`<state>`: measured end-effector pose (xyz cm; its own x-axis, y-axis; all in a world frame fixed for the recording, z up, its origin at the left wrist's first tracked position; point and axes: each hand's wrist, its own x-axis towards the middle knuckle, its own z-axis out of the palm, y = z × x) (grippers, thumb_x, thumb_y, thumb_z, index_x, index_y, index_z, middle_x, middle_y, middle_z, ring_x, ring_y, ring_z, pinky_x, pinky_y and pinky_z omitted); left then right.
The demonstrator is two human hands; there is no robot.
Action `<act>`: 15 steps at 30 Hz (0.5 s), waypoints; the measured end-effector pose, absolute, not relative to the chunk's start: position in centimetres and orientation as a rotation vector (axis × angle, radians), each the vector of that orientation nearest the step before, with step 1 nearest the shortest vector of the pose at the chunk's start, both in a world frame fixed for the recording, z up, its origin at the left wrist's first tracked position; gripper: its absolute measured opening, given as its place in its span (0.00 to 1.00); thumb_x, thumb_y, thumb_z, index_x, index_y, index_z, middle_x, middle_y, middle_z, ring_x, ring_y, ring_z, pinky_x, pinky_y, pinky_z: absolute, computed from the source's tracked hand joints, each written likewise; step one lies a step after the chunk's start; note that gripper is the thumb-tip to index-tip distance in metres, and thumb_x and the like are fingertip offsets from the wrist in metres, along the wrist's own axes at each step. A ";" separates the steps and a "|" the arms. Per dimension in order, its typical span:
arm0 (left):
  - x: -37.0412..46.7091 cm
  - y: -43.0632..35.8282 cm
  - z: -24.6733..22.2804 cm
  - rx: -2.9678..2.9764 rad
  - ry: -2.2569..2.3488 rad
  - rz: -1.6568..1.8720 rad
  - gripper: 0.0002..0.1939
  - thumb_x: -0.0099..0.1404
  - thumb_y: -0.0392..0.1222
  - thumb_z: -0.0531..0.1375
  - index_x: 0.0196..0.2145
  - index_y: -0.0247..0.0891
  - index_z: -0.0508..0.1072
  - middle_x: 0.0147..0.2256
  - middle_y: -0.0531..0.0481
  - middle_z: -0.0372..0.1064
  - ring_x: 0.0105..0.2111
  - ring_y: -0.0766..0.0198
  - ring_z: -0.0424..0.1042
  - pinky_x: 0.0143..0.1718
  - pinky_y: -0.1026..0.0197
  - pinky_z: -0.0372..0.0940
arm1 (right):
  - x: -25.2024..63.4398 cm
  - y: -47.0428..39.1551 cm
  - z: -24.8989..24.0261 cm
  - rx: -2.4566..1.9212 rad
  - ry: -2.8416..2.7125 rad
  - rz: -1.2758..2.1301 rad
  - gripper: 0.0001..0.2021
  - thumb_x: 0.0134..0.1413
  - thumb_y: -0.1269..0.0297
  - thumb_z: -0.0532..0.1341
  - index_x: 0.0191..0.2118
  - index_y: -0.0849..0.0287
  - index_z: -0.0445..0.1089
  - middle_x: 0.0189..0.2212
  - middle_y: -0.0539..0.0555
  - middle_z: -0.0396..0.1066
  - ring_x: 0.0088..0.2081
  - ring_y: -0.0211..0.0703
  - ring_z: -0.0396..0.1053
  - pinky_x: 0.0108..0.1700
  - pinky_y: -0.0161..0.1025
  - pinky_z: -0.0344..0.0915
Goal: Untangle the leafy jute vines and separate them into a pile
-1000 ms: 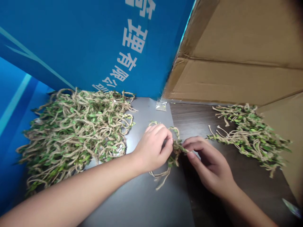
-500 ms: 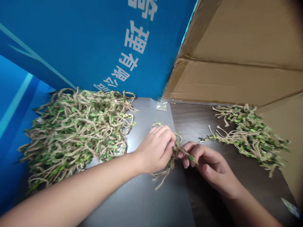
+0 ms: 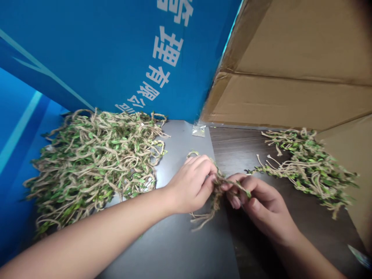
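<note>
A length of brown twine with green artificial leaves (image 3: 215,195) is stretched between my two hands over the grey surface's right edge. My left hand (image 3: 194,184) is closed on it, thumb and fingers pinching, with a loop showing above the knuckles and loose ends hanging below. Its leafy tip reaches to my right hand (image 3: 261,203), whose fingers curl around and under that end. The right thumb rests close to the leaf tip. Part of the twine is hidden behind the left fingers.
A large heap of leafy twine (image 3: 99,162) lies at left, and a smaller pile (image 3: 310,166) on the dark wood-grain table at right. A small clear packet (image 3: 198,130) sits by the blue panel (image 3: 116,50). Cardboard (image 3: 290,97) stands behind the smaller pile.
The leafy end between my hands has shifted slightly right and its tip now lies nearer the right thumb. My right fingers have closed in more around it. The left hand has barely moved.
</note>
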<state>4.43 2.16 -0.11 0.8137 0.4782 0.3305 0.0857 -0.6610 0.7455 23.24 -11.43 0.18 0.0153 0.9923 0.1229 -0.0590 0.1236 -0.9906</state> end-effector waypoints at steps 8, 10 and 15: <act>4.5 2.2 0.1 2.230 0.440 0.653 0.09 0.76 0.42 0.49 0.37 0.39 0.64 0.38 0.47 0.69 0.40 0.61 0.66 0.45 0.54 0.63 | 23.2 -10.9 0.3 -1.278 -1.265 1.051 0.13 0.68 0.53 0.62 0.42 0.57 0.77 0.23 0.48 0.67 0.28 0.35 0.66 0.34 0.34 0.65; 4.5 2.2 0.1 2.258 0.426 0.624 0.09 0.76 0.41 0.50 0.37 0.39 0.65 0.39 0.47 0.69 0.41 0.61 0.67 0.45 0.54 0.63 | 23.1 -10.8 0.6 -1.288 -1.295 1.047 0.11 0.69 0.57 0.61 0.41 0.57 0.77 0.21 0.47 0.66 0.25 0.33 0.65 0.32 0.33 0.64; 4.6 2.3 0.0 2.308 0.390 0.535 0.08 0.75 0.41 0.51 0.39 0.39 0.68 0.40 0.47 0.71 0.42 0.60 0.68 0.46 0.54 0.64 | 23.0 -10.9 0.6 -1.319 -1.325 1.137 0.11 0.70 0.59 0.59 0.39 0.59 0.75 0.22 0.48 0.69 0.27 0.35 0.68 0.33 0.35 0.66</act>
